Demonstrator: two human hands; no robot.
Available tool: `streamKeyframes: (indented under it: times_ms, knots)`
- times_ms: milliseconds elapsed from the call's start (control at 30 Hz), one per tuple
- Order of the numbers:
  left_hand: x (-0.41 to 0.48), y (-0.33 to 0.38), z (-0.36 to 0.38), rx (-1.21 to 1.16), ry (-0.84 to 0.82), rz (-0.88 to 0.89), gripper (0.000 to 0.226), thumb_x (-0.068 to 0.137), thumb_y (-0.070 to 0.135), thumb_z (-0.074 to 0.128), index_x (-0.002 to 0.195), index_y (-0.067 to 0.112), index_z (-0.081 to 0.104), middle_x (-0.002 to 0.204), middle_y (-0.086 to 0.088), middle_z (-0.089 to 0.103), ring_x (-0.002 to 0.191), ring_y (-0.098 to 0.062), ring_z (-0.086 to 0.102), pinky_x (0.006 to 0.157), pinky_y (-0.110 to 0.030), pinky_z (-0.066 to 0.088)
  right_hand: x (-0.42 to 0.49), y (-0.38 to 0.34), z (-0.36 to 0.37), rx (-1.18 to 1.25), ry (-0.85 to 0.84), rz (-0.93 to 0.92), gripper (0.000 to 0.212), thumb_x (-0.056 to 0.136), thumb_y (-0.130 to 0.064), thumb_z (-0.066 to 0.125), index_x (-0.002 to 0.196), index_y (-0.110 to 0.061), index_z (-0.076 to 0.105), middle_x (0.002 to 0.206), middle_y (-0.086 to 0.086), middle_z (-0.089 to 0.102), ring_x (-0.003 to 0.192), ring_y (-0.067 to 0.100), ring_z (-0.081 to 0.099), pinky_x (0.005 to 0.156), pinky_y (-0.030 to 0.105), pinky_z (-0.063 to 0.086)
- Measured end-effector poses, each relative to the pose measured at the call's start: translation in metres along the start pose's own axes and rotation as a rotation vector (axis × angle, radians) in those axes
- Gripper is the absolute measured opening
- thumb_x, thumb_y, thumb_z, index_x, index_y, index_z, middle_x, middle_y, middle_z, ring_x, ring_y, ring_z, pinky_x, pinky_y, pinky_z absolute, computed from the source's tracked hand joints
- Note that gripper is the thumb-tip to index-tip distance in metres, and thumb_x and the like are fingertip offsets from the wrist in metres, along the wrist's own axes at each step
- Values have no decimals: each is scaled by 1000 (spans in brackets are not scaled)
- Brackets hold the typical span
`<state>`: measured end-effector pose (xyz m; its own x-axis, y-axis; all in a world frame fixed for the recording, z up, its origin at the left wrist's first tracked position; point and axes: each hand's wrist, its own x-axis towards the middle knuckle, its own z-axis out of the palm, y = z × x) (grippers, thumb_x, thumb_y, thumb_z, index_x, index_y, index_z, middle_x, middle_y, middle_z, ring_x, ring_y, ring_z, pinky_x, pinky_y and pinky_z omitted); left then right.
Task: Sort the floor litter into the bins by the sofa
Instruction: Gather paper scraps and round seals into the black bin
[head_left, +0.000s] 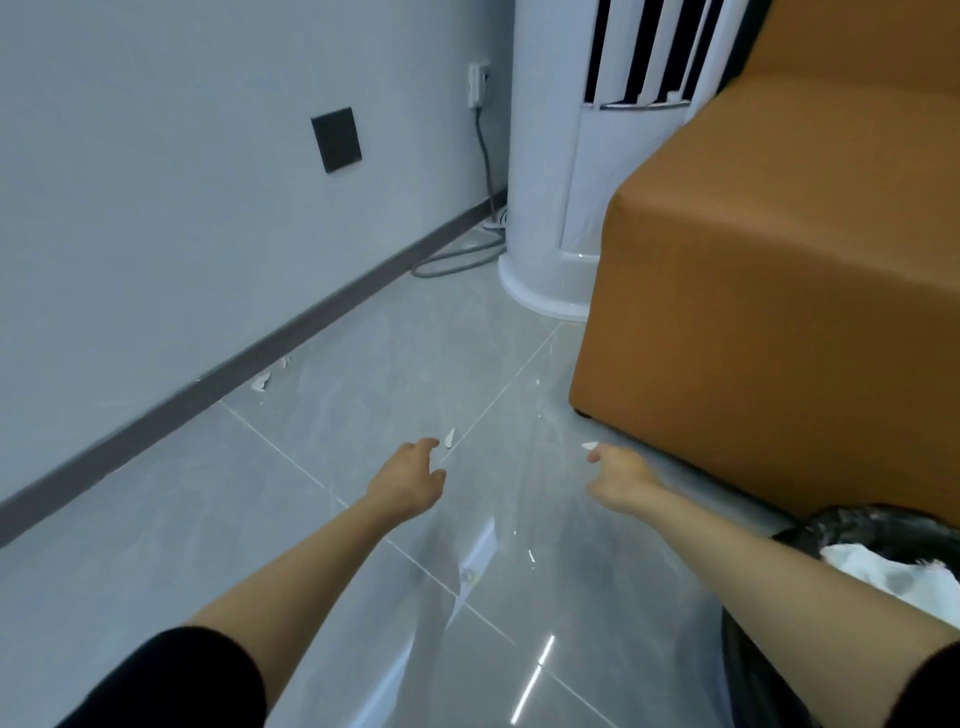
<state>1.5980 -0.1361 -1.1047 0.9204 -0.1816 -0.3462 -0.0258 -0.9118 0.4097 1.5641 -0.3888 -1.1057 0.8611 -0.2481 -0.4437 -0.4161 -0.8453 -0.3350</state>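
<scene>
Left grip (410, 478) loosely open, empty, beside a white scrap (450, 438). Right grip (618, 475) empty, forefinger extended toward second scrap (590, 446).

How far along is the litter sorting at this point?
Done: the black-lined bin already holds white waste. In hand: the left hand reaches for one white scrap, and the right hand is at a second scrap; neither is clearly gripped. Left: torn scraps by the baseboard.

left sleeve (171, 680): black | right sleeve (935, 693): black | both end near elbow
</scene>
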Motion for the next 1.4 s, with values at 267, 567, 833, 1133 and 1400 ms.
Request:
streamKeyframes:
  times_ms: [267, 567, 833, 1133, 1400]
  knots:
    - [72, -10, 45, -4, -20, -7, 59, 94, 20, 47, 147, 11, 23, 153, -13, 22, 138, -30, 29, 113, -37, 26, 60, 25, 45, -56, -27, 65, 67, 89, -18, 48, 148, -22, 18, 146, 8, 29, 135, 29, 26, 107, 35, 30]
    - [122, -13, 72, 85, -127, 34, 62, 96, 17, 41, 150, 9, 11, 158, -9, 3, 146, -26, 7, 118, -34, 13, 86, 40, 51, -131, -140, 27, 80, 89, -13, 50, 151, -16, 0, 160, 0, -3, 147, 24, 4, 117, 29, 12]
    - [99, -26, 95, -4, 111, 147, 42, 91, 4, 47, 133, 7, 49, 137, -11, 43, 123, -29, 42, 100, -33, 39, 82, 41, 58, -204, -39, -97, 62, 87, -10, 45, 146, -15, 25, 153, -3, 24, 133, 27, 24, 110, 35, 31]
    - [66, -30, 114, -191, 167, 122, 30, 86, -1, 52, 109, 11, 67, 101, -5, 61, 88, -20, 58, 77, -21, 39, 55, 23, 86, -61, 87, -445, 31, 87, -7, 46, 112, -18, 60, 112, -3, 57, 111, 17, 47, 88, 25, 41]
    - [66, -30, 114, -271, 118, 72, 37, 77, -3, 62, 112, 10, 63, 96, 1, 54, 77, -14, 52, 74, -15, 36, 95, 25, 62, -28, -32, -68, 74, 89, -21, 54, 150, -13, 12, 159, 2, 8, 146, 23, 5, 116, 32, 15]
